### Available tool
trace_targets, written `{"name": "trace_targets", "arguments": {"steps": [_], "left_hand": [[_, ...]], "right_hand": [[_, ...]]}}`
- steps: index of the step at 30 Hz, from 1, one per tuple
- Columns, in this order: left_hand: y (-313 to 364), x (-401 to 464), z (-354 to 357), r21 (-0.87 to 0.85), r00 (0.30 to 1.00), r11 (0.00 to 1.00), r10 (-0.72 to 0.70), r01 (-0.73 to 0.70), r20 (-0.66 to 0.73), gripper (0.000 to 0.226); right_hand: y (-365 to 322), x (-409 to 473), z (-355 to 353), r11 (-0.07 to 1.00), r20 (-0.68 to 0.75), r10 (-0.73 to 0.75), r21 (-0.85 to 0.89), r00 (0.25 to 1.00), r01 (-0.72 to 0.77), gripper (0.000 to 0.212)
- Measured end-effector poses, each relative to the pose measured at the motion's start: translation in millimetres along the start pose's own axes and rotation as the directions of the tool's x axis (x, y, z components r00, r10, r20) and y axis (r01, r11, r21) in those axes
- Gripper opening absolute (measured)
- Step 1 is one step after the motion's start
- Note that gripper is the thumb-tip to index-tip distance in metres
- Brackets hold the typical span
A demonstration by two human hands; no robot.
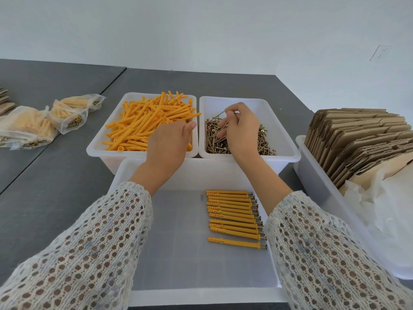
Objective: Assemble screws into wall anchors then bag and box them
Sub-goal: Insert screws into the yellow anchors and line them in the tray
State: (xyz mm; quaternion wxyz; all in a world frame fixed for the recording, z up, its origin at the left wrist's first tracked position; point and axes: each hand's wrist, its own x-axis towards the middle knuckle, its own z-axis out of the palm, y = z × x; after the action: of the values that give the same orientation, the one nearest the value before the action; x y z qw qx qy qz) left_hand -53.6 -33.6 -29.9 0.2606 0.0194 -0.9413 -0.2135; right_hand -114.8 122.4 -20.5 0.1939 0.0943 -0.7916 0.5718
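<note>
A plain white wall (201, 30) is being seen across the whole upper part of the view, evenly lit by soft light with no hard shadows. On its right side, what may be a wall socket (380, 52) is being shown only faintly. Below, a dark grey desk (55, 186) is being joined by a second grey desk (44, 72) at the left, a thin seam running between them.

1. Illumination: bright, even and diffuse; no single source is identifiable.
2. Shadows: faint and soft on the desk (67, 175).
3. Glare: none; the white wall (201, 30) is near overexposure.
4. Focus: sharp centrally.
5. Distortion: wide-angle bending of desk edges towards frame borders.
</note>
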Motion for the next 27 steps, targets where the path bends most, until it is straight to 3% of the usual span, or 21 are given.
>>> {"name": "trace_targets", "arguments": {"steps": [4,8,20,27], "left_hand": [[-1.5,0.8,2.9,0.100,0.999,0.995,-0.005,0.008,-0.034,0.042],[-2.8,1.7,6.0,0.090,0.999,0.995,0.046,-0.044,-0.021,0.035],[-1.6,-0.5,8.5,0.059,0.983,0.983,0.177,-0.174,-0.052,0.035],[-2.3,-0.2,6.2,0.005,0.984,0.985,0.175,-0.175,-0.032,0.037]], "right_hand": [[-8.5,-4.7,2.5,0.955,-0.028,0.106,0.280,0.994,-0.094,0.009],[-11.3,-6.1,4.4,0.893,-0.003,0.180,0.420,0.984,-0.162,0.005],[-14.8,-15.7,18.6,0.851,0.168,0.192,0.462,0.967,-0.249,0.014],[-12.8,-9.9,12.5,0.775,0.045,0.282,0.578,0.958,-0.255,0.010]]}}
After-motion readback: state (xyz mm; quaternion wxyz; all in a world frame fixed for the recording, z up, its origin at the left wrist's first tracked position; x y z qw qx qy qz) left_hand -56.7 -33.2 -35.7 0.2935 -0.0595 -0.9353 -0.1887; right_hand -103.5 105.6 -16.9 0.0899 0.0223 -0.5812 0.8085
